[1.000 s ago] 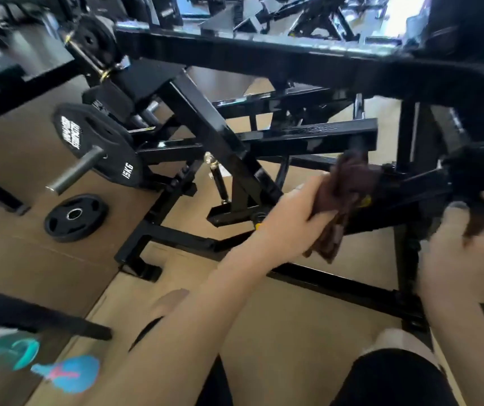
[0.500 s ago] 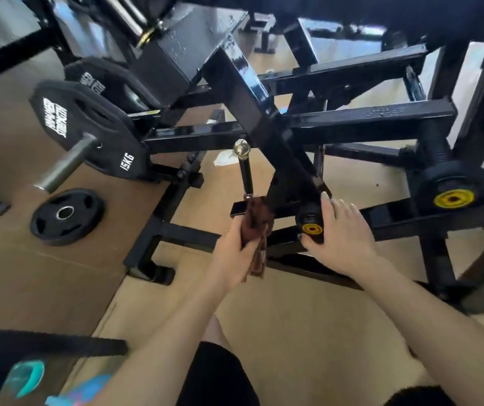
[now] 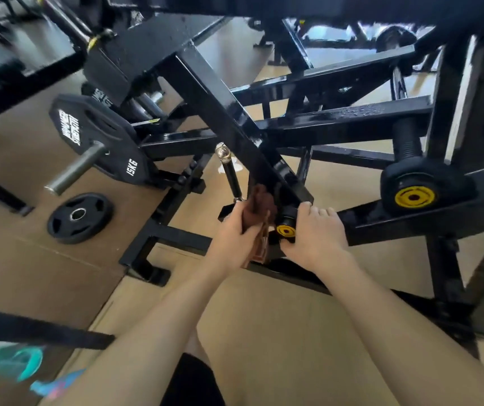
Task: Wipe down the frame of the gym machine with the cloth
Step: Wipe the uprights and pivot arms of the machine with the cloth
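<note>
The black steel frame of the gym machine (image 3: pixel 220 112) fills the upper view, with a thick diagonal beam running down to a joint near my hands. My left hand (image 3: pixel 232 238) grips a bunched brown cloth (image 3: pixel 260 206) and presses it against the lower end of that beam. Just right of it, my right hand (image 3: pixel 315 232) rests on the frame beside a small black roller with a yellow cap (image 3: pixel 286 228), its fingers curled over the bar.
A 15 kg plate (image 3: pixel 100 139) hangs on a steel peg at the left. A smaller plate (image 3: pixel 79 216) lies flat on the tan floor. A large black roller with a yellow hub (image 3: pixel 415 196) sits at the right. Another machine's black bars cross the lower left corner.
The left hand brought the cloth from a right-hand frame bar down to the diagonal beam's base. The right hand left a bar at the far right and settled beside the small roller.
</note>
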`<state>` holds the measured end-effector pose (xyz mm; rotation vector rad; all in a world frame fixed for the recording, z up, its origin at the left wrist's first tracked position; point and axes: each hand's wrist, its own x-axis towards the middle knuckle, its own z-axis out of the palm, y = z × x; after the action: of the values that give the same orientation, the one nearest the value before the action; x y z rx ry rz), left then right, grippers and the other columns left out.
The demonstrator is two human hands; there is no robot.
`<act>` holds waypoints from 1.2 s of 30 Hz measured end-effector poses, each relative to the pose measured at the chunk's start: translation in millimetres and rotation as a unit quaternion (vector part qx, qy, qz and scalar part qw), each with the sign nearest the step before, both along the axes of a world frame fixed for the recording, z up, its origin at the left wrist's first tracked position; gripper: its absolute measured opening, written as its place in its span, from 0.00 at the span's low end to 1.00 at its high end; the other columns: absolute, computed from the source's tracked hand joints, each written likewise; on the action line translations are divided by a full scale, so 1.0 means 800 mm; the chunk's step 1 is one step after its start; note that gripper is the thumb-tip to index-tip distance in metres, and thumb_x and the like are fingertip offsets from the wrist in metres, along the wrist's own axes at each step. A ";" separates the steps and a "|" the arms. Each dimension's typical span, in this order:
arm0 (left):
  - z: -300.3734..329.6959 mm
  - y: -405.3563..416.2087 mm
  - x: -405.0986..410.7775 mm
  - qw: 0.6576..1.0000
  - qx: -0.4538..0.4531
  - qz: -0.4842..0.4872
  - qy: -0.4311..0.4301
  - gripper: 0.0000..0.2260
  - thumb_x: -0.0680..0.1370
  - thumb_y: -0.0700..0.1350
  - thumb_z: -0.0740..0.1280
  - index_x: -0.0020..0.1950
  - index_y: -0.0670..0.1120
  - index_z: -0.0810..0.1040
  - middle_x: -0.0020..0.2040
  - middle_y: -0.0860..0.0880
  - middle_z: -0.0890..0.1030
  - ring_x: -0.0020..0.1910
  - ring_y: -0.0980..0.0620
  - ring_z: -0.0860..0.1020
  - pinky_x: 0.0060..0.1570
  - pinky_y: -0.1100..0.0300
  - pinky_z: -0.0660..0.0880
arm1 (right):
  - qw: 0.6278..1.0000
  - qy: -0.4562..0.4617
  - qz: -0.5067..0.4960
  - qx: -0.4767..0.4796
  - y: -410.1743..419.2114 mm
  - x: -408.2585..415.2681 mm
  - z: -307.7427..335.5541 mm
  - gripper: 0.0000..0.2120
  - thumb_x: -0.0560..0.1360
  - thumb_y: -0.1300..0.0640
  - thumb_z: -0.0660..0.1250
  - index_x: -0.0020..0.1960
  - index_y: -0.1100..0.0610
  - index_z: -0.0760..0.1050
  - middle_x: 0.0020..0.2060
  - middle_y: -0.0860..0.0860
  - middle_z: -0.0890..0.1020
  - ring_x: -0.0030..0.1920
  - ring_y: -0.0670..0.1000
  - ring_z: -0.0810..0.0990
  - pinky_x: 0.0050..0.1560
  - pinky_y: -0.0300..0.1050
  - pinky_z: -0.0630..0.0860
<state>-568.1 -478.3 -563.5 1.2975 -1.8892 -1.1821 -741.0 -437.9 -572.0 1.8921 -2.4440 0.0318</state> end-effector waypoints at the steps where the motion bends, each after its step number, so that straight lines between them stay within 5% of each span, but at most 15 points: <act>1: 0.005 0.003 0.000 1.000 -0.006 0.011 -0.006 0.12 0.83 0.49 0.64 0.60 0.67 0.69 0.52 0.66 0.79 0.50 0.72 0.77 0.41 0.78 0.71 | 1.000 -0.005 0.013 -0.002 0.003 -0.002 0.001 0.41 0.73 0.32 0.67 0.73 0.60 0.64 0.63 0.54 0.79 0.63 0.56 0.78 0.67 0.50 0.69; 6: 0.022 0.013 0.012 0.996 -0.015 0.038 -0.082 0.11 0.84 0.48 0.63 0.63 0.61 0.67 0.48 0.64 0.77 0.47 0.67 0.76 0.43 0.73 0.67 | 0.999 -0.010 0.047 0.010 0.009 -0.008 0.009 0.39 0.73 0.34 0.68 0.72 0.60 0.64 0.63 0.54 0.79 0.62 0.56 0.79 0.68 0.51 0.69; 11: -0.009 -0.008 0.031 0.989 0.018 0.050 -0.135 0.10 0.84 0.47 0.63 0.62 0.60 0.67 0.48 0.62 0.77 0.46 0.62 0.77 0.49 0.60 0.72 | 0.998 0.011 0.035 -0.040 0.009 -0.004 -0.007 0.36 0.70 0.33 0.72 0.65 0.59 0.69 0.54 0.53 0.81 0.53 0.55 0.81 0.58 0.49 0.74; 21: -0.153 -0.073 0.052 0.969 -0.005 -0.062 -0.239 0.06 0.84 0.55 0.60 0.61 0.59 0.71 0.41 0.59 0.77 0.34 0.62 0.77 0.27 0.72 0.69 | 0.992 0.077 -0.008 -0.104 0.010 0.011 -0.022 0.28 0.67 0.42 0.76 0.56 0.59 0.72 0.43 0.55 0.81 0.43 0.58 0.81 0.50 0.52 0.76; 29: -0.193 -0.098 0.063 0.972 0.011 -0.129 -0.194 0.14 0.85 0.53 0.61 0.69 0.53 0.70 0.51 0.46 0.83 0.46 0.45 0.84 0.47 0.45 0.83 | 0.993 0.087 -0.080 -0.028 0.009 0.046 -0.007 0.29 0.71 0.47 0.73 0.64 0.62 0.69 0.54 0.61 0.80 0.56 0.62 0.78 0.67 0.58 0.71; 31: -0.201 -0.092 0.060 0.971 0.013 -0.148 -0.187 0.16 0.85 0.50 0.62 0.72 0.51 0.69 0.56 0.41 0.81 0.49 0.37 0.83 0.49 0.39 0.82 | 0.988 0.149 -0.038 -0.034 0.017 0.074 -0.009 0.35 0.70 0.51 0.73 0.70 0.68 0.68 0.61 0.68 0.75 0.64 0.68 0.73 0.75 0.66 0.61; 33: -0.205 -0.102 0.059 0.966 0.002 -0.162 -0.203 0.17 0.85 0.48 0.62 0.74 0.52 0.67 0.59 0.42 0.79 0.52 0.37 0.82 0.53 0.40 0.81 | 0.977 0.180 0.105 -0.036 0.024 0.110 -0.020 0.32 0.69 0.55 0.73 0.69 0.69 0.73 0.64 0.70 0.74 0.68 0.69 0.72 0.77 0.70 0.57; 36: -0.208 -0.132 0.061 0.939 -0.058 -0.200 -0.274 0.18 0.84 0.47 0.61 0.75 0.51 0.65 0.59 0.43 0.77 0.55 0.41 0.79 0.56 0.46 0.78 | 0.953 0.156 0.247 0.080 0.008 0.151 -0.050 0.26 0.72 0.53 0.70 0.68 0.61 0.76 0.63 0.60 0.77 0.69 0.62 0.73 0.78 0.62 0.59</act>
<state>-519.1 -583.7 -730.0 1.3045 -2.6857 -0.9247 -620.0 -431.4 -611.9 2.3182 -1.7739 -0.4241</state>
